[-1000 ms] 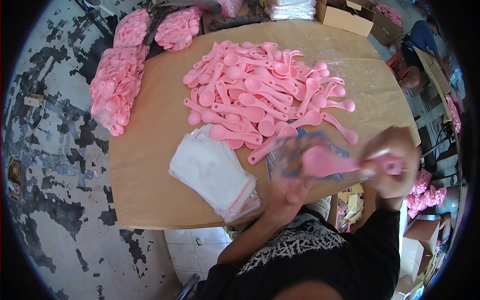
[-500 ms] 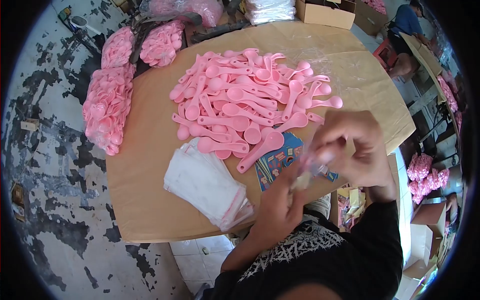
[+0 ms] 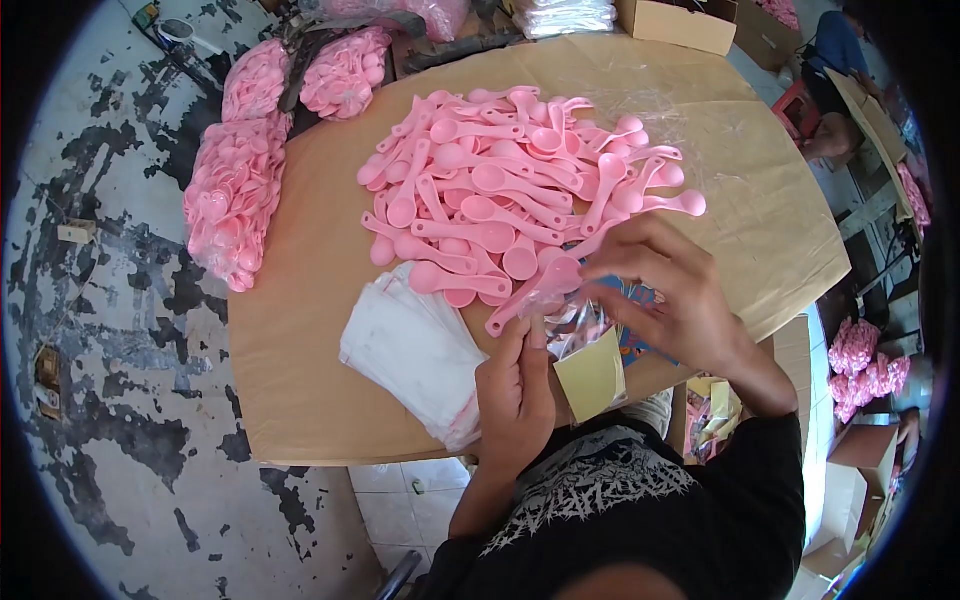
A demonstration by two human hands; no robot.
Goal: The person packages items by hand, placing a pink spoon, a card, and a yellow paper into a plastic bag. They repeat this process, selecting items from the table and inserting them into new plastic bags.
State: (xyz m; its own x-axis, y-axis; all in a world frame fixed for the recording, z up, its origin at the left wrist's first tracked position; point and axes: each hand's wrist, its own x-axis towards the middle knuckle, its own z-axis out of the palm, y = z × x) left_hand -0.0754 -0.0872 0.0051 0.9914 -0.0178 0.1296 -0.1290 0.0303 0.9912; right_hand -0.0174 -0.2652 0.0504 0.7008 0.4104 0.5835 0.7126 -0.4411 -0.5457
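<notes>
My left hand [image 3: 515, 395] pinches the top of a clear plastic bag [image 3: 572, 328] between thumb and fingers. A pale yellow card [image 3: 592, 380] hangs at the bag's lower end, over the table's near edge. My right hand [image 3: 665, 285] is beside the bag, thumb and fingers apart; I see nothing held in it. Just beyond both hands lies a heap of pink spoons [image 3: 490, 180]. Blue printed cards [image 3: 635, 345] lie partly hidden beneath my right hand. Left of my left hand is a stack of white, clear-fronted bags [image 3: 410, 360].
Brown paper covers the table [image 3: 300, 390]. Filled bags of pink spoons [image 3: 240, 200] stand at the far left edge. A cardboard box [image 3: 685, 25] sits at the back. Below the near edge, a box holds card scraps [image 3: 712, 410]. Another person [image 3: 835, 135] sits at far right.
My hands have moved apart, and my right hand's fingers have opened. The bag and its yellow card now show plainly between them. The whole view has shifted slightly.
</notes>
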